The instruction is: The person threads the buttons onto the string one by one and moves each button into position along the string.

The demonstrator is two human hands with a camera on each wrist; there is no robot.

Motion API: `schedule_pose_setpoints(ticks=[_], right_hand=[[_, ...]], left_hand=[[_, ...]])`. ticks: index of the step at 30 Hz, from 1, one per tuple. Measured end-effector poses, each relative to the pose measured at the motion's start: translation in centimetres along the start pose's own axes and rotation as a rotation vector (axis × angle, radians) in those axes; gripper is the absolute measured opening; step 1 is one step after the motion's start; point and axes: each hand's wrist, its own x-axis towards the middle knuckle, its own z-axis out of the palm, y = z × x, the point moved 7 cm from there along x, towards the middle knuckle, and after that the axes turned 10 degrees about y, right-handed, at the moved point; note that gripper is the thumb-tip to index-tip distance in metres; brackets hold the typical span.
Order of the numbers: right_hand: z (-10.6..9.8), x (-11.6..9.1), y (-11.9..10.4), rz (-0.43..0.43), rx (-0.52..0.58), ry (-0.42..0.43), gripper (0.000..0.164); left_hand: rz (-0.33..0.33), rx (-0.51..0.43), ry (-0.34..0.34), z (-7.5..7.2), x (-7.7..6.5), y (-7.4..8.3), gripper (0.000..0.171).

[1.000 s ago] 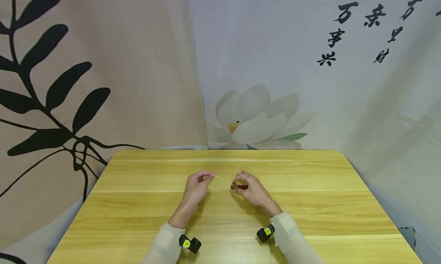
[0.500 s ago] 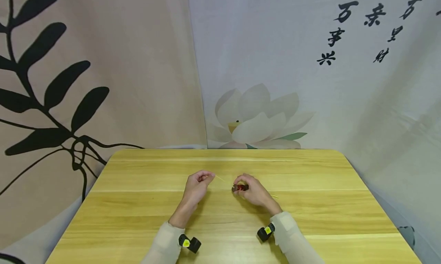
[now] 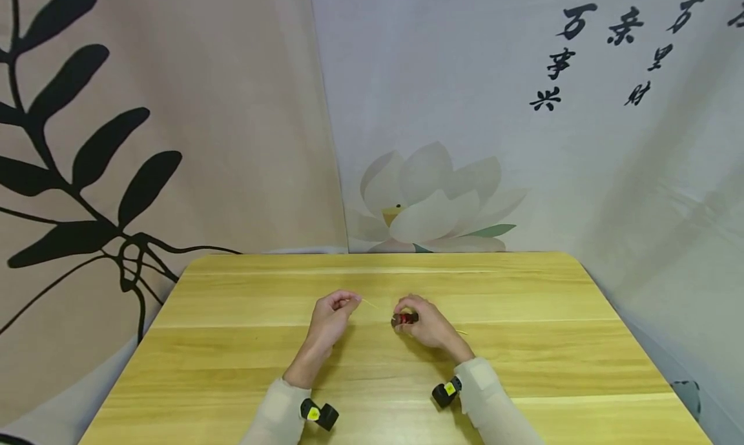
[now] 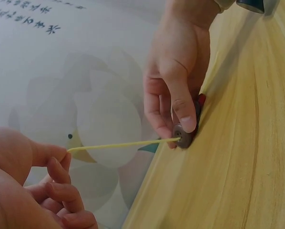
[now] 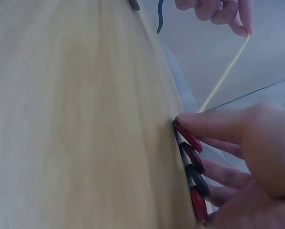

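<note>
A thin yellow string (image 4: 118,145) runs taut from my left hand (image 3: 331,317) to a round brown button (image 4: 183,137). The thumb and fingertip of the left hand pinch its end. My right hand (image 3: 429,323) grips the brown button between thumb and fingers, low over the table. Behind it, several red and dark buttons (image 5: 198,204) lie in a slanted row along the right hand's fingers, in the right wrist view. The string enters the brown button through one of its holes. Its other end (image 3: 462,332) shows past the right hand.
Both hands are over the middle of a wooden table (image 3: 232,367). Its far edge meets a hanging cloth (image 3: 244,122) printed with leaves, a lotus and writing. A small black camera (image 3: 446,393) sits on the right wrist, another (image 3: 320,414) on the left.
The brown button in my right hand has tipped from facing up, and red shows more in the row behind it. The left hand has hardly moved.
</note>
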Motion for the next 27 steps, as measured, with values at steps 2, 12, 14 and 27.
schedule_pose_setpoints(ticks=[2, 12, 14, 27], right_hand=[[-0.04, -0.06, 0.07, 0.007, 0.007, -0.002, 0.025], [-0.07, 0.09, 0.39, 0.018, 0.009, -0.021, 0.024], [-0.14, 0.12, 0.44, 0.042, 0.024, -0.025, 0.024], [-0.19, 0.11, 0.72, 0.118, 0.072, -0.061, 0.035]], left_hand=[[0.000, -0.001, -0.001, 0.00, 0.00, -0.11, 0.015], [0.003, -0.008, -0.006, 0.00, 0.03, -0.29, 0.020], [0.003, -0.004, -0.010, 0.02, 0.00, -0.37, 0.023], [-0.010, -0.012, -0.016, 0.20, -0.33, -0.66, 0.024]])
